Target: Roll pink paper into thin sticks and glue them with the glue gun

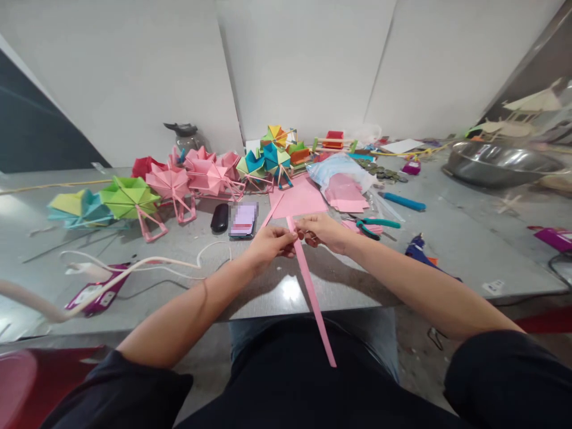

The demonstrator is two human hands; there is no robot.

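I have my left hand (269,243) and right hand (322,231) both pinching the top of a long pink paper strip (313,298) over the table's (469,262) near edge, with many folded paper lanterns (172,185) already finished behind and a pink sheet (301,199) left uncut.

phone (243,221) left of hands | pliers (373,226) right | paper sheet (299,198) behind

Your 2 forearms are bare from the fingers back to above the elbows. Behind them, farthest from your fingers, dark, near-black sleeves bunch around your upper arms. Below your left hand (270,243) and right hand (322,231), a dark top covers your lap, with blue-grey trousers beneath.
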